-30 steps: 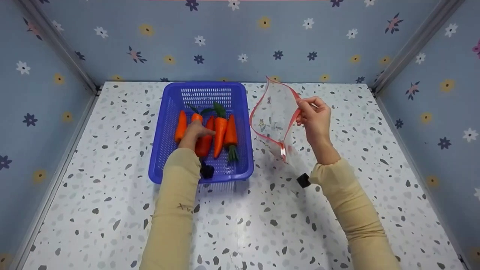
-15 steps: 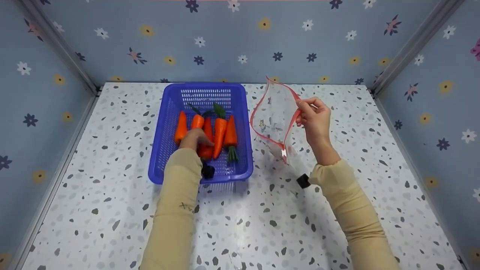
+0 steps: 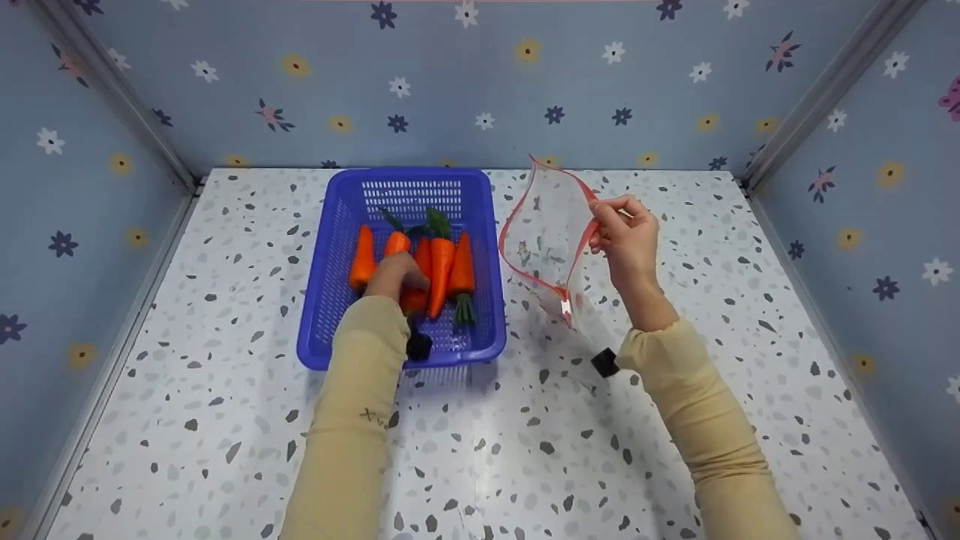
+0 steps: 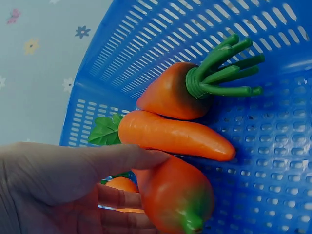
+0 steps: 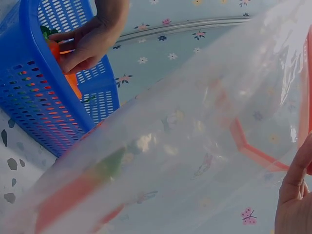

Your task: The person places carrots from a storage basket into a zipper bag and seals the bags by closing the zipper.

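My left hand [image 3: 396,276] reaches into the blue plastic basket [image 3: 496,300]. In the left wrist view, its thumb and fingers grip a red, tapered pepper [image 4: 178,187] with a short green stem. Beside it lie an orange carrot [image 4: 170,132] with a leaf and a thicker carrot [image 4: 168,95] with green stalks. More carrots [image 3: 363,259] rest on the left. My right hand [image 3: 628,241] pinches the red-edged mouth of a clear zip bag [image 3: 551,217], which hangs wide apart. A blurred red and green shape [image 5: 78,190] shows through its film.
The basket stands on a white speckled table [image 3: 480,450]. A flowered blue wall [image 3: 480,82] rises close behind basket and bag, with side walls left and right. Black wrist devices [image 3: 605,362] sit below the sleeves.
The left hand has shifted slightly within the basket, from over a carrot toward the red pepper, and its fingers have closed around it. The right hand and bag have barely moved.
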A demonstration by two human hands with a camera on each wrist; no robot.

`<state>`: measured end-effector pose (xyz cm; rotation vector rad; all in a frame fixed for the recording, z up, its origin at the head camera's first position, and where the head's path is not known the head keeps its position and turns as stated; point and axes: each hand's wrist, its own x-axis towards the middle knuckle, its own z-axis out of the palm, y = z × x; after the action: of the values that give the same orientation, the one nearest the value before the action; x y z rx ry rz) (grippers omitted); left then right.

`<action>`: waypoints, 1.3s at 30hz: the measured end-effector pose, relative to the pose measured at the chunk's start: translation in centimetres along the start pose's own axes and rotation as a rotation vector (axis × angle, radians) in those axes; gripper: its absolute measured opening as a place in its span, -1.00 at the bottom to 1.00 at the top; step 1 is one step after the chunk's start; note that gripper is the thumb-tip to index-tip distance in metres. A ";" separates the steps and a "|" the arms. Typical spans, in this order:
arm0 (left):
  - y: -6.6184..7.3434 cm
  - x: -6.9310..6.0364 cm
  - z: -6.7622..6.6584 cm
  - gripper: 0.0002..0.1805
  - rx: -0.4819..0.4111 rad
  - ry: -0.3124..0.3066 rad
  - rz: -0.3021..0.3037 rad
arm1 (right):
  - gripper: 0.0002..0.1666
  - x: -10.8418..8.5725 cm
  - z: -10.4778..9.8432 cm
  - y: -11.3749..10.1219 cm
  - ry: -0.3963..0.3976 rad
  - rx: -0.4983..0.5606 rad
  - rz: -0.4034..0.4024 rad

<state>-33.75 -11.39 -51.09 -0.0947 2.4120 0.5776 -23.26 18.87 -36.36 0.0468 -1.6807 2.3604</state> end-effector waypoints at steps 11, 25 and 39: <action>3.2 -9.6 -2.4 -0.35 0.011 0.130 -0.048 | -0.94 -0.2 0.1 -0.1 0.006 0.004 0.023; 2.8 -11.5 -3.4 -0.56 -0.074 0.452 0.077 | -0.96 -0.4 0.0 0.2 -0.017 -0.033 -0.034; 2.9 -15.5 -2.6 -0.59 -0.270 0.750 0.373 | -0.95 -0.4 -0.1 -0.1 0.004 -0.014 0.004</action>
<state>-23.71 -11.04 -38.69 0.0371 3.0824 1.2131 -22.90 18.88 -36.39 0.0361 -1.6968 2.3495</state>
